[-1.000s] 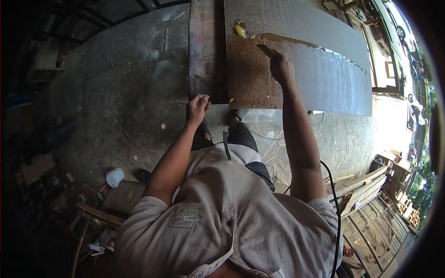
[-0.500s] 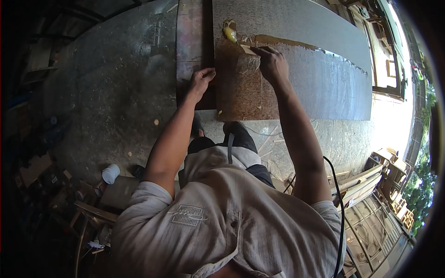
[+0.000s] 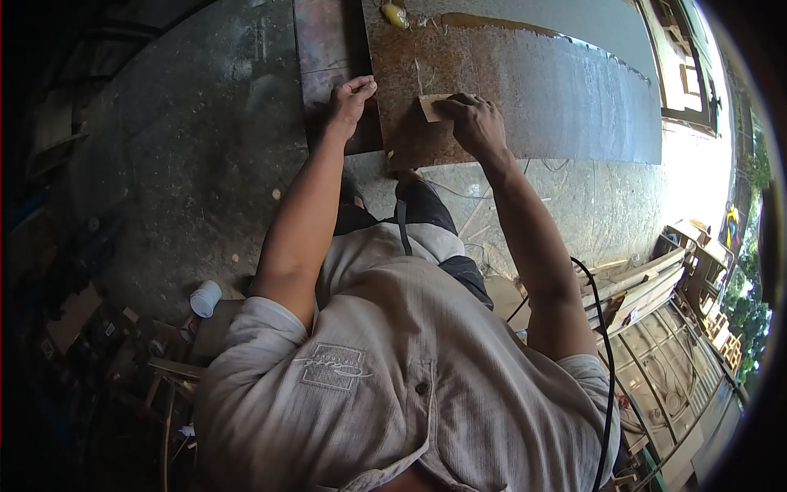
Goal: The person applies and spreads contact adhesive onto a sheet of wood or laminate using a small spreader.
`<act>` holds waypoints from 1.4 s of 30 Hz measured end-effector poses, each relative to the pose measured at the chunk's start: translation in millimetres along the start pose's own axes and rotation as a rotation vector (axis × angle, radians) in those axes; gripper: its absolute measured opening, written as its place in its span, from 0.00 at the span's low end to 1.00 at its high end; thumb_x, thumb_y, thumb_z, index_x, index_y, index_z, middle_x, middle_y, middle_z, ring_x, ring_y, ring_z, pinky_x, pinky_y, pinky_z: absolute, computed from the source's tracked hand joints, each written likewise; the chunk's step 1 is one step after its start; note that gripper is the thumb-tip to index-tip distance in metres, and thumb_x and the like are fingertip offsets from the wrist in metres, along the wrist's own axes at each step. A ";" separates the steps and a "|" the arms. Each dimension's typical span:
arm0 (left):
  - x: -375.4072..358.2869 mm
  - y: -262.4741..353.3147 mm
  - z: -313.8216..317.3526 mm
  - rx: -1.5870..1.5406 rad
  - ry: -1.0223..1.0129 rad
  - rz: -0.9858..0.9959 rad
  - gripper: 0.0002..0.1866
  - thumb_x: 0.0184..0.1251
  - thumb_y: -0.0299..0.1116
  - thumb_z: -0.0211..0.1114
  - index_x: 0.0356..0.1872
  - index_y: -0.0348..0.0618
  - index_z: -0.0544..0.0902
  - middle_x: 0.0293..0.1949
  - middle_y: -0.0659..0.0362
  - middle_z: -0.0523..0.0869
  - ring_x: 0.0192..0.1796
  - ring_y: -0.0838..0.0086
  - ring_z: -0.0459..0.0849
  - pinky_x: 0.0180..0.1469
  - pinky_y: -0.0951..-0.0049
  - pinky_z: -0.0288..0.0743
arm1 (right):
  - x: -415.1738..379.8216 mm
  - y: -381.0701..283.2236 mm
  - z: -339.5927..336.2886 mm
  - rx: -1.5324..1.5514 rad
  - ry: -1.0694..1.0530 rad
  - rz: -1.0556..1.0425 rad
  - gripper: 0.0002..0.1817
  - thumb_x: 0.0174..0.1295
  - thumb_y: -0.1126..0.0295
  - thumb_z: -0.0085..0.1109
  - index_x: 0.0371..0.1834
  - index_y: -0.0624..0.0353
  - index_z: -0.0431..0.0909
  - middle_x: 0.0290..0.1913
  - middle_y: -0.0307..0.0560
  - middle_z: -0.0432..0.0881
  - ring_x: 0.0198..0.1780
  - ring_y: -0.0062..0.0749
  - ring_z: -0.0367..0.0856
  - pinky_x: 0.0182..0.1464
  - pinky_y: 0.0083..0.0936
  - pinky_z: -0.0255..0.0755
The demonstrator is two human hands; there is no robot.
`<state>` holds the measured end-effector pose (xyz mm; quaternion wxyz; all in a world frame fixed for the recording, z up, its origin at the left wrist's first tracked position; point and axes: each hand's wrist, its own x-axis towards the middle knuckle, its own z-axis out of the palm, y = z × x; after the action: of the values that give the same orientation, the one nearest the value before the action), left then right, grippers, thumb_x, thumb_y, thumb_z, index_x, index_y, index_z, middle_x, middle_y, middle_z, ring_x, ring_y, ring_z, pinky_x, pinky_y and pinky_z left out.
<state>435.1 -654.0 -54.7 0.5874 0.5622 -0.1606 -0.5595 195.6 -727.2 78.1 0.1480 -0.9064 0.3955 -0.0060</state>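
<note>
A small flat tan spreader is pinched in my right hand, its edge against the big board. The board's left part is brown and wet-looking, with a glossy smear over it. At its left edge, my left hand is closed, thumb and fingertips on the edge. A yellow lump of thick paste lies on the board near the top of the view. From there a brown ridge of paste runs to the right.
Under the board's left side shows a stained, dark reddish surface. Concrete floor lies to the left. A white bucket stands at lower left among scraps. Wooden planks and frames are stacked at right, and a black cable hangs by my right arm.
My right hand has drawn the spreader down across the board toward me, away from the yellow lump. The view has tilted, so the board sits higher. My left hand stays at the edge.
</note>
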 end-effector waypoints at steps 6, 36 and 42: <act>7.1 -2.6 0.0 -0.020 -0.011 0.034 0.16 0.65 0.31 0.71 0.53 0.38 0.84 0.44 0.66 0.85 0.48 0.82 0.79 0.57 0.81 0.67 | -66.8 -20.2 11.7 0.010 0.036 0.097 0.22 0.58 0.75 0.51 0.51 0.39 0.86 0.55 0.36 0.84 0.57 0.37 0.81 0.62 0.39 0.69; -0.7 2.0 16.3 0.007 0.096 0.008 0.21 0.67 0.37 0.71 0.56 0.35 0.82 0.40 0.63 0.86 0.38 0.83 0.81 0.37 0.81 0.77 | 266.1 130.6 -84.1 -0.034 0.466 0.148 0.22 0.63 0.75 0.46 0.60 0.53 0.77 0.50 0.64 0.82 0.52 0.61 0.81 0.53 0.50 0.74; -9.2 8.6 19.1 -0.021 0.130 -0.063 0.21 0.66 0.36 0.71 0.56 0.35 0.82 0.38 0.66 0.86 0.37 0.85 0.80 0.37 0.80 0.77 | 311.7 31.7 -7.8 0.146 0.056 -0.028 0.16 0.63 0.71 0.54 0.54 0.53 0.80 0.52 0.57 0.83 0.50 0.53 0.85 0.48 0.45 0.81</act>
<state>420.6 -657.6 -37.4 0.5846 0.5959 -0.0983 -0.5417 386.1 -973.7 43.9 0.2024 -0.8981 0.3855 -0.0623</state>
